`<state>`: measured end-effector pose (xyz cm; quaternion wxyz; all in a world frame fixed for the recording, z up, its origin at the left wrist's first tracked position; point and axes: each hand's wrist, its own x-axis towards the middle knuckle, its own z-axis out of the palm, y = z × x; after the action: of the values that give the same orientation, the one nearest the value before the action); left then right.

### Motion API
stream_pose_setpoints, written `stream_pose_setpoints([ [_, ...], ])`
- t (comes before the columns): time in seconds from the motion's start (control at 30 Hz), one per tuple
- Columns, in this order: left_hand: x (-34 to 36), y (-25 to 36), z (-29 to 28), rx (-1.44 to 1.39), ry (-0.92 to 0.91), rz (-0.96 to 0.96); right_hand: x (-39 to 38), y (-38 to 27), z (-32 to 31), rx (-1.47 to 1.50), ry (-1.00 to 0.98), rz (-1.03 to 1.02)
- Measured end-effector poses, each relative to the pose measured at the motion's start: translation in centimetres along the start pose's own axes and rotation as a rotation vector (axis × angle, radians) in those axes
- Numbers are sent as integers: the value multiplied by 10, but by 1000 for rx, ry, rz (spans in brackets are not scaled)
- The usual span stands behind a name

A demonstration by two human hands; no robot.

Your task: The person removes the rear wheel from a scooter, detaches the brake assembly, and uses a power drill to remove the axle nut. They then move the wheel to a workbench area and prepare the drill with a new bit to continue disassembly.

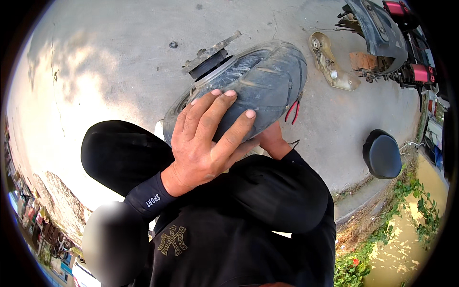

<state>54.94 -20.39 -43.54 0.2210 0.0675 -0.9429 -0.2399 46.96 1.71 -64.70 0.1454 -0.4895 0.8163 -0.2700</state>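
Note:
A dusty black tyre on a wheel (272, 76) stands tilted between my knees. From its left side juts a greasy metal hub piece (210, 53) with a dark drum-like part. My left hand (205, 136) lies on the near part of the tread, fingers stretched and spread over the rubber. Behind the tyre's lower right side is my right hand (271, 138); only its back and wrist show, and the tyre hides its fingers. Pliers with red handles (293, 112) lie on the ground just right of the tyre, partly covered by it.
A partly dismantled scooter (382, 33) stands at the far right, a brick (363, 60) beside it. Nearby lies a long metal casing cover (330, 64). A black scooter seat (382, 153) rests near the plants and yellow wall. A small dark ring (173, 44) lies on the concrete.

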Motion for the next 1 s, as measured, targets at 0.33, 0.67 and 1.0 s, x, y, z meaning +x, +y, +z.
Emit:
stream_pose_setpoints([
  [0.33, -6, -9, -16, -54, -69, -72, 15, -18, -21, -129, -14, -81],
  [0.67, -12, -11, -19, 29, -40, -123, 34, -35, -40, -189, -109, -104],
  [1.0, -15, 0, -22, -98, -75, -136, 102, -96, -235, 172, 366, -169],
])
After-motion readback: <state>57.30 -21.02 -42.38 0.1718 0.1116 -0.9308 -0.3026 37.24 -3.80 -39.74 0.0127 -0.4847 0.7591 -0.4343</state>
